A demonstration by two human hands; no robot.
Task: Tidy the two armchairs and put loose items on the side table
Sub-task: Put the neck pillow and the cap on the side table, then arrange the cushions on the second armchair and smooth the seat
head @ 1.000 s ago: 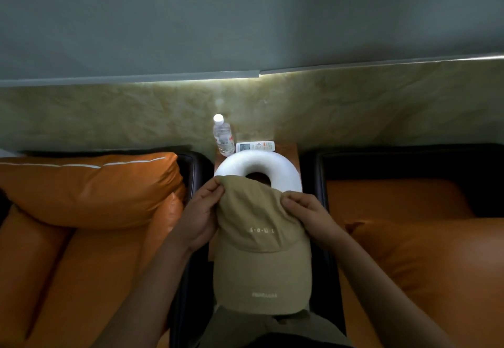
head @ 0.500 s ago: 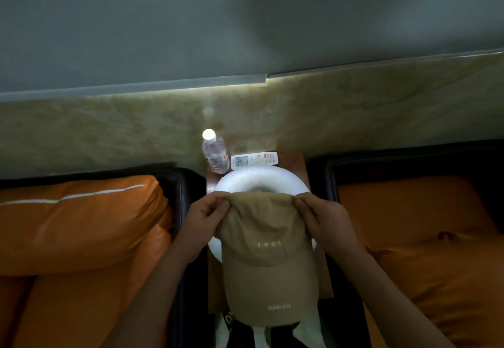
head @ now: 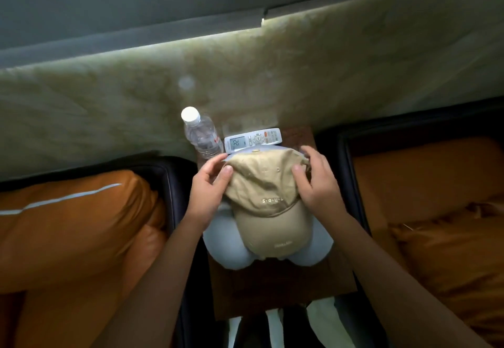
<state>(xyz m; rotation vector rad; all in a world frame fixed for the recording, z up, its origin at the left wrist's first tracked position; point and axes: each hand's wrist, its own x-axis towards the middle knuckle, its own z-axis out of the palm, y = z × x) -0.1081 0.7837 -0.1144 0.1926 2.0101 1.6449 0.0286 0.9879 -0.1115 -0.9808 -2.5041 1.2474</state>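
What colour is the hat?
The hat is tan, with tiny white letters, seen in the head view.
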